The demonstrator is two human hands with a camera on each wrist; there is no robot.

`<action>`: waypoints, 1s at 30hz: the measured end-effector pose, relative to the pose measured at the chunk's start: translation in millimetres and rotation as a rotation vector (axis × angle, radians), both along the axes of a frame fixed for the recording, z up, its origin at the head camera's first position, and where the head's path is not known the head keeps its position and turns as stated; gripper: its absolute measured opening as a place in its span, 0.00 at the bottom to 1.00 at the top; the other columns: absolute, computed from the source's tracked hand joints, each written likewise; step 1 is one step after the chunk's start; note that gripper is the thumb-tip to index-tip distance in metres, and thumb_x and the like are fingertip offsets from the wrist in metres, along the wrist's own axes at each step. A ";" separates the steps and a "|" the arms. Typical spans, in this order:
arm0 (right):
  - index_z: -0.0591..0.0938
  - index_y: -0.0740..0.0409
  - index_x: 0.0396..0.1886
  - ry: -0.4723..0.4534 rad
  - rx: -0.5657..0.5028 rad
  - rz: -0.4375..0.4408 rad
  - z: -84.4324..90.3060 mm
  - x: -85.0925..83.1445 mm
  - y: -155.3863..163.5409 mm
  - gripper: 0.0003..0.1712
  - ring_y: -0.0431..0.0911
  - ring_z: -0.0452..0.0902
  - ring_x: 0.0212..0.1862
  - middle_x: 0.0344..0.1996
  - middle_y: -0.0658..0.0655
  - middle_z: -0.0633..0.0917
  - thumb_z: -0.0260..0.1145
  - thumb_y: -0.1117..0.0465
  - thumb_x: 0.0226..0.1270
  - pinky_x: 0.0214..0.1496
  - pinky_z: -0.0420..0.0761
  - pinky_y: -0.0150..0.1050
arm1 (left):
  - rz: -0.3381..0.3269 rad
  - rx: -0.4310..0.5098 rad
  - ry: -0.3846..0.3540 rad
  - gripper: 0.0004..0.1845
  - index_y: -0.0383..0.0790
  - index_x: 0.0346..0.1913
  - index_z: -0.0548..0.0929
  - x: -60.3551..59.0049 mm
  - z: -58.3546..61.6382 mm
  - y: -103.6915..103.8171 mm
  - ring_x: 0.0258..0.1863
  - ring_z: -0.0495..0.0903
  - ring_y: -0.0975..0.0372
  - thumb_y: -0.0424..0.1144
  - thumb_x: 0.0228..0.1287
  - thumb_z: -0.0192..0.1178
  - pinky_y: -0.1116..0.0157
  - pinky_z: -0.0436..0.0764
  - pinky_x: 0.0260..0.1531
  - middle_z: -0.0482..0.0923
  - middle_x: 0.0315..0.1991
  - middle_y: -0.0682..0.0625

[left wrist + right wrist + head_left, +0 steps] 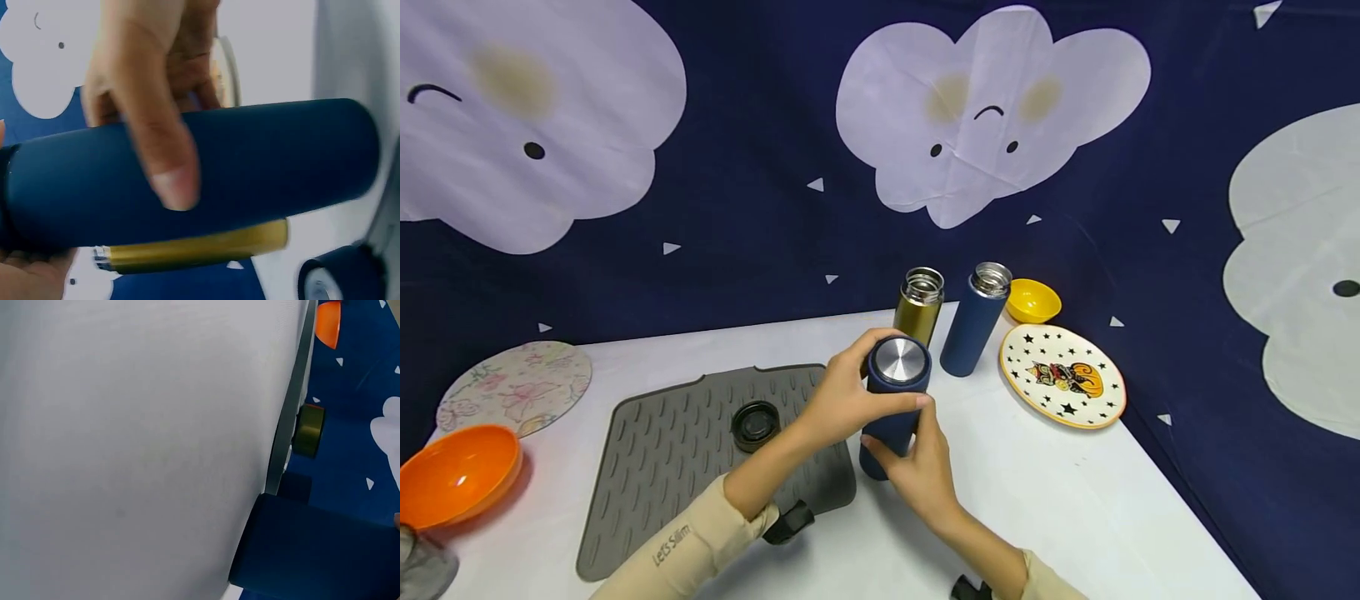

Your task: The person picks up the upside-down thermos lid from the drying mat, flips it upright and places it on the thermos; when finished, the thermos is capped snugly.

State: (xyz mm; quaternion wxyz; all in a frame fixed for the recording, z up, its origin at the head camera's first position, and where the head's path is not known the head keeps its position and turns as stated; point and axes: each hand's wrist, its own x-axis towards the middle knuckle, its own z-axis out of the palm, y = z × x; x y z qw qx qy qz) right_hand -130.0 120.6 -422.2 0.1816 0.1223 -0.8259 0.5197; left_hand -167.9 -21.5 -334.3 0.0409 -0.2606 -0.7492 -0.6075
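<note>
A dark blue insulated bottle [891, 429] stands upright at the right edge of the grey drying mat, capped by a lid with a round brushed-steel top [901, 360]. My left hand [846, 392] curls round its upper end at the lid. Lower down, my right hand [921, 475] grips the body, its thumb across the front in the left wrist view. Just behind stand a gold bottle [916, 321] and another blue bottle [973, 325], both with uncapped steel necks. One lid [756, 425] lies on the mat, inside facing up. The right wrist view shows the bottle's lower part but little of my hand.
The grey drying mat [655, 450] covers the table's middle left. An orange bowl [456, 475], a floral placemat [523, 387] and a clear glass item [426, 567] are farther left. At right are a patterned plate [1063, 375] and a yellow bowl [1033, 301]. A gold-green lid [309, 430] shows in the right wrist view.
</note>
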 end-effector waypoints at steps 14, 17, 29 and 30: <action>0.66 0.56 0.65 -0.049 0.000 0.008 4.9 -2.4 -3.1 0.45 0.51 0.79 0.58 0.56 0.57 0.80 0.80 0.64 0.49 0.59 0.77 0.54 | -0.182 0.006 0.058 0.52 0.50 0.79 0.52 -11.4 -5.8 -20.7 0.65 0.68 0.52 0.37 0.54 0.71 0.43 0.63 0.69 0.66 0.63 0.42; 0.66 0.59 0.64 -0.022 0.009 0.021 5.5 -0.6 -4.9 0.43 0.52 0.78 0.58 0.55 0.59 0.80 0.79 0.65 0.50 0.59 0.77 0.54 | -0.104 0.017 0.063 0.52 0.48 0.76 0.55 -1.5 -10.3 -8.7 0.58 0.76 0.52 0.41 0.50 0.75 0.46 0.73 0.62 0.73 0.61 0.42; 0.66 0.57 0.64 -0.081 -0.065 0.021 3.9 0.5 -6.6 0.43 0.51 0.79 0.58 0.56 0.58 0.81 0.78 0.65 0.50 0.61 0.75 0.55 | -0.236 0.264 -0.030 0.36 0.36 0.72 0.67 -17.3 -26.7 -35.4 0.64 0.73 0.58 0.32 0.63 0.67 0.60 0.70 0.69 0.72 0.63 0.43; 0.66 0.57 0.64 -0.080 -0.057 0.017 4.0 0.6 -6.7 0.43 0.51 0.79 0.58 0.56 0.58 0.81 0.78 0.65 0.50 0.61 0.75 0.56 | -0.275 0.293 -0.046 0.33 0.34 0.73 0.64 -15.9 -26.7 -36.2 0.64 0.74 0.56 0.34 0.68 0.62 0.59 0.71 0.68 0.72 0.64 0.40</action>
